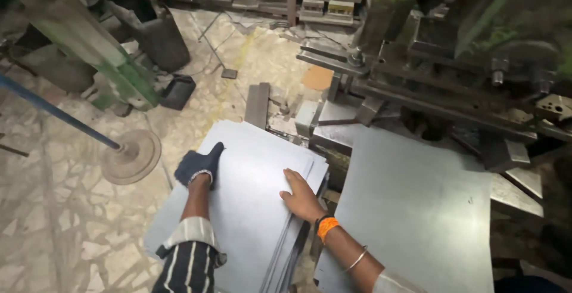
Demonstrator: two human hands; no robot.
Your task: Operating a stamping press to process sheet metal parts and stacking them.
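A stack of thin grey metal sheets (pixel 250 168) lies low in the middle of the view. My left hand (pixel 199 163), in a dark blue glove, rests at the stack's left edge with its fingers over the top sheet. My bare right hand (pixel 302 196), with an orange band at the wrist, lies flat on the top sheet near the right edge, fingers spread. Whether either hand grips the sheet I cannot tell. A single large metal sheet (pixel 417 203) lies on the machine bed to the right.
A heavy dark press machine (pixel 453 72) with green paint stands at the upper right. A green steel frame (pixel 101 54), a blue rod on a round base (pixel 132 154) and a dark bin (pixel 156 33) stand on the stone floor at left. Metal blocks line the back.
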